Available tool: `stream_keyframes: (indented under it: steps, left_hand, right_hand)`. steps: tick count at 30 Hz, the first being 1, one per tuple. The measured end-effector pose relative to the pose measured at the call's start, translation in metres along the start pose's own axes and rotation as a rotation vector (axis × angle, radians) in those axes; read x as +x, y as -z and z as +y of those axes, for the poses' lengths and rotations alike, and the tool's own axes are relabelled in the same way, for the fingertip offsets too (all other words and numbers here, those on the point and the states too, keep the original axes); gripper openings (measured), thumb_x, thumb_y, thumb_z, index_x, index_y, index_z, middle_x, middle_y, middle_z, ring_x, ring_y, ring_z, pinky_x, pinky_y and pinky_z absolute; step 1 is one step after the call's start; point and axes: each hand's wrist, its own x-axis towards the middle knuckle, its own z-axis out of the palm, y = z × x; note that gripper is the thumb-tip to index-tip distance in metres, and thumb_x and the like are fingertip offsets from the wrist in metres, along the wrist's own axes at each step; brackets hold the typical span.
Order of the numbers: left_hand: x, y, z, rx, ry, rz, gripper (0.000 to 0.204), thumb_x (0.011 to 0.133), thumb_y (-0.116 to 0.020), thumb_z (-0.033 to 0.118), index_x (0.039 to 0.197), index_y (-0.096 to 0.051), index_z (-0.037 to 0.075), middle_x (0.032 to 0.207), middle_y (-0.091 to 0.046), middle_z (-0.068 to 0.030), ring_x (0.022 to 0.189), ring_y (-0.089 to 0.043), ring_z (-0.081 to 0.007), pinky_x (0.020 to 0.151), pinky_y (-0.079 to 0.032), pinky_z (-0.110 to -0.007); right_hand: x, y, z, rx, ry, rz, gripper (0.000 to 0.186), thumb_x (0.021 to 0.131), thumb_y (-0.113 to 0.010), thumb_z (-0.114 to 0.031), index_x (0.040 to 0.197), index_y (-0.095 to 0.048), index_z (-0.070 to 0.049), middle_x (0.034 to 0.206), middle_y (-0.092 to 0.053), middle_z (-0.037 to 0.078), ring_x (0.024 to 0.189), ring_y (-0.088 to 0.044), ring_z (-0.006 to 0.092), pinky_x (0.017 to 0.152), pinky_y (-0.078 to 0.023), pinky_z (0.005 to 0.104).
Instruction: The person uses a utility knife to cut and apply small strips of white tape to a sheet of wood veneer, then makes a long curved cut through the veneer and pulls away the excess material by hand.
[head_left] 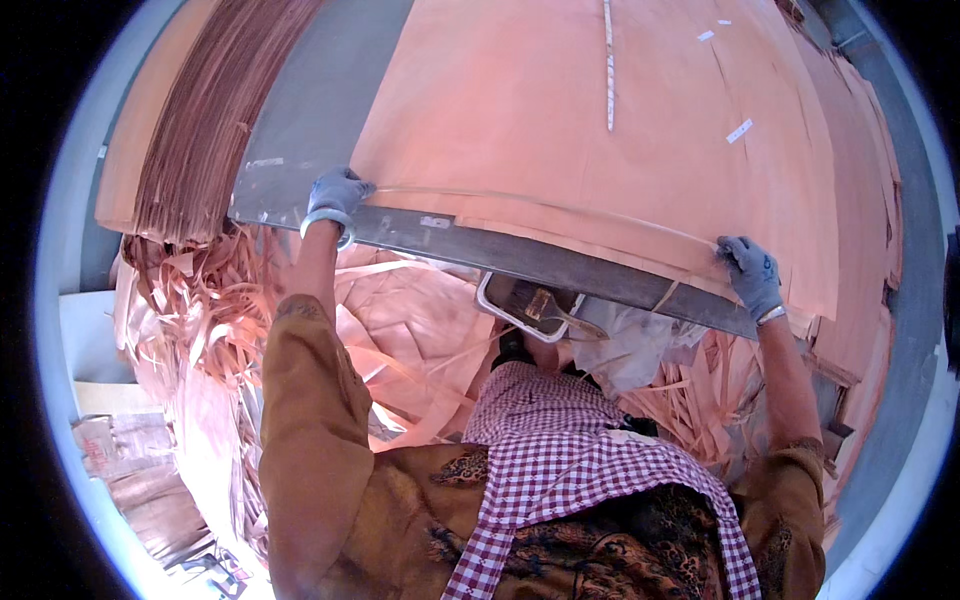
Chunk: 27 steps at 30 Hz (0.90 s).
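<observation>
Both my hands wear grey-blue gloves and are at the near edge of a wide pinkish wood veneer sheet (540, 110). A thin pale veneer strip (540, 202) runs between them, slightly bowed, along that edge. My left hand (337, 196) pinches its left end beside the sheet's near left corner. At the other end, my right hand (750, 275) has its fingertips closed on the strip near the sheet's right side. More veneer edge shows below the strip, over the dark table edge (540, 262). I cannot tell whether the strip is fully separate from the sheet.
A thick veneer stack (205, 120) stands at the left. Below the table, a white-rimmed tray (497, 305) holds a paintbrush (545, 306). Torn veneer scraps (205, 300) and crumpled clear plastic (630, 345) lie underneath. A speckled narrow stick (609, 70) and small white labels (739, 131) lie on the sheet.
</observation>
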Motion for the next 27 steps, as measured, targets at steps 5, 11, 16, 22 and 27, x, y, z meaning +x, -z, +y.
stream_keyframes:
  steps: [5,11,16,22,27]
  left_hand:
    - [-0.007,-0.001,-0.003,0.054,-0.051,0.131,0.026,0.068,-0.068,0.022,0.088,-0.067,0.006,0.086,-0.066,-0.0179,0.085,-0.064,-0.0293,0.077,-0.048,-0.038]
    - [-0.084,-0.009,0.074,0.023,-0.226,0.420,0.032,0.079,-0.053,0.016,0.109,-0.058,0.004,0.108,-0.059,-0.0197,0.093,-0.059,-0.0360,0.084,-0.046,-0.043]
    - [-0.187,-0.104,0.194,0.144,-0.984,0.286,0.046,0.089,-0.046,0.028,0.126,-0.046,0.001,0.130,-0.044,-0.0195,0.121,-0.041,-0.0322,0.103,-0.027,-0.044]
    - [-0.183,-0.166,0.174,0.196,-0.793,0.393,0.060,0.085,-0.051,0.037,0.130,-0.039,0.000,0.136,-0.038,-0.0198,0.125,-0.036,-0.0338,0.106,-0.022,-0.044]
    - [-0.180,-0.166,0.179,-0.108,-0.703,0.413,0.053,0.078,-0.064,0.023,0.124,-0.048,0.001,0.131,-0.044,-0.0182,0.120,-0.041,-0.0350,0.102,-0.031,-0.042]
  right_hand:
    - [0.001,-0.009,-0.007,-0.025,0.025,-0.040,0.012,0.076,-0.058,-0.012,0.088,-0.058,-0.012,0.085,-0.059,0.008,0.075,-0.060,0.0297,0.062,-0.048,0.0378]
    - [-0.005,-0.006,0.005,-0.029,-0.032,-0.100,0.014,0.077,-0.057,-0.014,0.090,-0.057,-0.012,0.090,-0.057,0.009,0.078,-0.060,0.0300,0.064,-0.047,0.0409]
    - [-0.010,-0.009,0.012,-0.005,-0.015,-0.028,0.012,0.078,-0.055,-0.014,0.089,-0.057,-0.012,0.091,-0.058,0.011,0.079,-0.061,0.0315,0.066,-0.048,0.0424]
    - [0.001,-0.016,0.015,0.010,0.048,-0.045,0.006,0.079,-0.053,-0.013,0.084,-0.054,-0.009,0.086,-0.057,0.012,0.074,-0.061,0.0324,0.062,-0.048,0.0424]
    - [0.003,-0.018,0.029,0.110,0.127,-0.032,0.004,0.080,-0.053,-0.011,0.082,-0.053,-0.008,0.088,-0.054,0.014,0.072,-0.060,0.0327,0.060,-0.048,0.0418]
